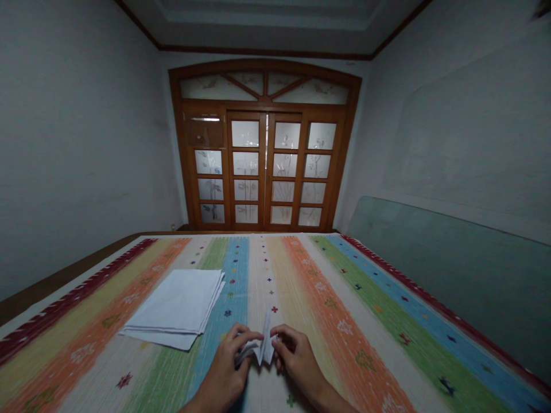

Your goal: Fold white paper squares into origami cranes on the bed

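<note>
A small piece of folded white paper (pixel 266 344) stands between my two hands, low in the middle of the head view. It has several pointed flaps, one of them rising upright. My left hand (pixel 230 364) is closed on its left side, thumb and fingers pinching a folded part. On the other side my right hand (pixel 297 358) is closed too, its thumb and forefinger pinching the right edge. Some of the paper is hidden behind the fingers. To the left of my left hand lies a stack of white paper sheets (pixel 176 301), slightly fanned out.
A striped, colourful cloth (pixel 340 321) covers the table. Beyond its far edge stands a wooden door (pixel 264 172) with glass panes. A pale green panel (pixel 451 264) leans along the right wall, and a plain wall (pixel 81 143) runs along the left.
</note>
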A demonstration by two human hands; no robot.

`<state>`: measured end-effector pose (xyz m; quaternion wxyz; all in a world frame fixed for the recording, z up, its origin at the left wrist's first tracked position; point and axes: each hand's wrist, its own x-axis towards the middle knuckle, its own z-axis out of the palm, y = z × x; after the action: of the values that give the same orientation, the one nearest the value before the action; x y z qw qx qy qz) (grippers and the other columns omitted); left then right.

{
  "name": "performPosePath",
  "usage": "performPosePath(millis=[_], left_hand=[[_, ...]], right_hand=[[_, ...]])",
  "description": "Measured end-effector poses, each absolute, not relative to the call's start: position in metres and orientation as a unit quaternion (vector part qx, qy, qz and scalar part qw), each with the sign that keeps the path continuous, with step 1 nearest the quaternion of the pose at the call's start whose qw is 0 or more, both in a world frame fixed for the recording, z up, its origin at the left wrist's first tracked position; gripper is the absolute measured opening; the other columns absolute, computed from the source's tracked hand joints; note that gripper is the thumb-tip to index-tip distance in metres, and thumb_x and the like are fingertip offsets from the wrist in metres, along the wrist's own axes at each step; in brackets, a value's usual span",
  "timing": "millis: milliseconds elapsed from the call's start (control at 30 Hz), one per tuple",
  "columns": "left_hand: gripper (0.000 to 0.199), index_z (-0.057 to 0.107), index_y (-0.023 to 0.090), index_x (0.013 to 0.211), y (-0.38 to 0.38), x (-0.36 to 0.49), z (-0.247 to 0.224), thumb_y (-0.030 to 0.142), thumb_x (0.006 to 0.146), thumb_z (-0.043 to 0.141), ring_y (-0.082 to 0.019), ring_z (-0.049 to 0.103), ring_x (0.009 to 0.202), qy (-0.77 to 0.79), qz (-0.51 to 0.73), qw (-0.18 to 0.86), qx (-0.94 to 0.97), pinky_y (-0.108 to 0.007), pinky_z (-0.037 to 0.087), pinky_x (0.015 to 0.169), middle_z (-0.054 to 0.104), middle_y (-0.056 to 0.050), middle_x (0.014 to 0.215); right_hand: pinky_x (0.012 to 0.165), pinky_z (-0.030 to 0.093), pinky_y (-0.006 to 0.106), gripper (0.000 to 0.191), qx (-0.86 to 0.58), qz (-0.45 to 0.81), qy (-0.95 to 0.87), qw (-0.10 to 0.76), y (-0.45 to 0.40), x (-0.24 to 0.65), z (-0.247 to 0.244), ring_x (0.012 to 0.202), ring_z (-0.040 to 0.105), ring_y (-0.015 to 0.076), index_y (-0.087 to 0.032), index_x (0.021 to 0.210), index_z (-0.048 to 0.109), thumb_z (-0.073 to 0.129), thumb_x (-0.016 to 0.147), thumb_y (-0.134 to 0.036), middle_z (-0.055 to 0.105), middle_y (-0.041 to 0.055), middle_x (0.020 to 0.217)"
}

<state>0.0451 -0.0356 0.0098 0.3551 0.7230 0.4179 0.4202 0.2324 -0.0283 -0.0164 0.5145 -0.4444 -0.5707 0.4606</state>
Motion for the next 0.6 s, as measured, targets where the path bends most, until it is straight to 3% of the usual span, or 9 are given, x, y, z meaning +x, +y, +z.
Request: performPosePath(millis=[267, 467, 600], left_hand=[[0.031, 0.077, 0.026, 0.100, -0.035, 0.036, 0.007, 0.009, 0.082, 0.059, -0.027, 0.072, 0.096, 0.394, 0.410, 0.263, 0.780, -0.035, 0.052, 0.089, 0.079, -0.007, 0.099], [0.035, 0.075, 0.026, 0.101, -0.030, 0.032, 0.002, 0.006, 0.080, 0.055, -0.025, 0.072, 0.097, 0.358, 0.421, 0.240, 0.798, -0.033, 0.053, 0.088, 0.078, -0.007, 0.102], [0.027, 0.075, 0.025, 0.090, -0.031, 0.035, 0.012, 0.009, 0.081, 0.055, -0.026, 0.070, 0.098, 0.369, 0.437, 0.253, 0.780, -0.035, 0.054, 0.088, 0.075, -0.008, 0.102]], right_hand=[[0.041, 0.040, 0.022, 0.044, -0.444, 0.489, -0.565, 0.494, -0.028, 0.232, -0.017, 0.040, 0.050, 0.0116, -0.013, 0.085, 0.070, 0.069, 0.078, -0.056, 0.054, -0.0036, 0.051], [0.041, 0.038, 0.021, 0.042, -0.422, 0.511, -0.574, 0.481, -0.028, 0.233, -0.020, 0.038, 0.049, 0.0106, -0.014, 0.082, 0.069, 0.068, 0.078, -0.055, 0.053, -0.0045, 0.049], [0.042, 0.039, 0.021, 0.041, -0.416, 0.517, -0.575, 0.478, -0.029, 0.233, -0.018, 0.038, 0.050, 0.0108, -0.014, 0.080, 0.068, 0.070, 0.078, -0.055, 0.054, -0.0043, 0.049]])
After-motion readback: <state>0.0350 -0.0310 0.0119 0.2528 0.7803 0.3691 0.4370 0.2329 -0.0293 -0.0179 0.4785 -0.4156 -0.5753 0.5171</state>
